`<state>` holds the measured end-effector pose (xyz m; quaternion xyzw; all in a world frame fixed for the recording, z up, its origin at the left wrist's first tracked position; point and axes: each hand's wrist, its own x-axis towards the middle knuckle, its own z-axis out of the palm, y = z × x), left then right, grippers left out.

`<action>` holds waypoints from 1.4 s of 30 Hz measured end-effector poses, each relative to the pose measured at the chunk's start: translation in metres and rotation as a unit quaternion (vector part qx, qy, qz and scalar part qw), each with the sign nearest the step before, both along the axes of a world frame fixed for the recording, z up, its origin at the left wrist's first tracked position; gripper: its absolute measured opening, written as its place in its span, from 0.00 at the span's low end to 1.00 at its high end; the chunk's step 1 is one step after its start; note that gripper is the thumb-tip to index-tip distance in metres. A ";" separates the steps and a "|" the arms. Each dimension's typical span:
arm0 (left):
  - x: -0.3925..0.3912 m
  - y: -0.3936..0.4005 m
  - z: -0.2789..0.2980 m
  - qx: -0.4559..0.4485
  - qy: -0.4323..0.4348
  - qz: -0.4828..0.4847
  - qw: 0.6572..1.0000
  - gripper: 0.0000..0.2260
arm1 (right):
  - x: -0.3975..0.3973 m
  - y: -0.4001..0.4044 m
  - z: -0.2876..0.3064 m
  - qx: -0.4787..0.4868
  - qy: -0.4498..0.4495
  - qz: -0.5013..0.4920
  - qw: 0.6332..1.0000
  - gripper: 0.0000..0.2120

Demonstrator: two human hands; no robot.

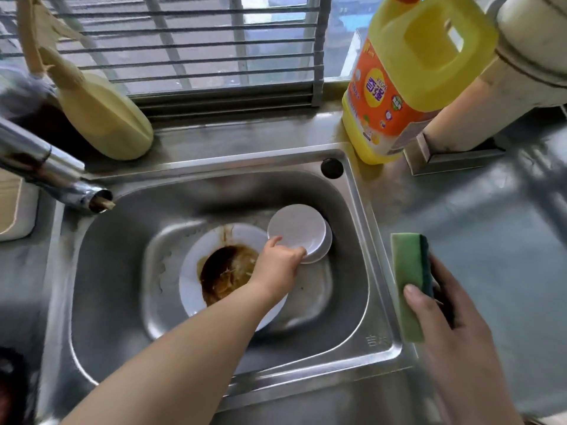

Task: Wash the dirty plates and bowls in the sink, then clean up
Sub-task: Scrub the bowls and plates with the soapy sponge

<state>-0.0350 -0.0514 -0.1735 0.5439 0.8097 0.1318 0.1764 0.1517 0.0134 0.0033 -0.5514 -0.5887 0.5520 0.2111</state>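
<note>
Stainless steel forms the sink (352, 271), whose basin holds a white plate (190, 280) lying flat with its face up, smeared with dark brown sauce pooled near its middle. Just beside the plate's far right edge sits a small white bowl (296, 230), tilted so its opening faces up and toward the left. The left hand (280, 262) reaches in from the lower left, forearm stretched across the plate, its fingers pinching the bowl's near rim with the thumb raised. The right hand (454, 314) hovers over the sink's right edge, gripping a green sponge (408, 277) whose long axis runs away from the person, the darker scouring face turned right against the fingers and the thumb pressed on the lighter side. A chrome faucet (52, 173) juts in from the left. On the steel counter (491, 216) behind the sink stand a yellow detergent bottle (408, 87) and a pale yellow bottle (101, 118), below a barred window (199, 41).
</note>
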 end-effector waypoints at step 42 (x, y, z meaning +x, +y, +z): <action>-0.081 -0.140 -0.021 -0.179 -0.331 0.565 0.734 0.06 | -0.072 -0.035 -0.071 -0.096 -0.206 0.232 0.946 0.24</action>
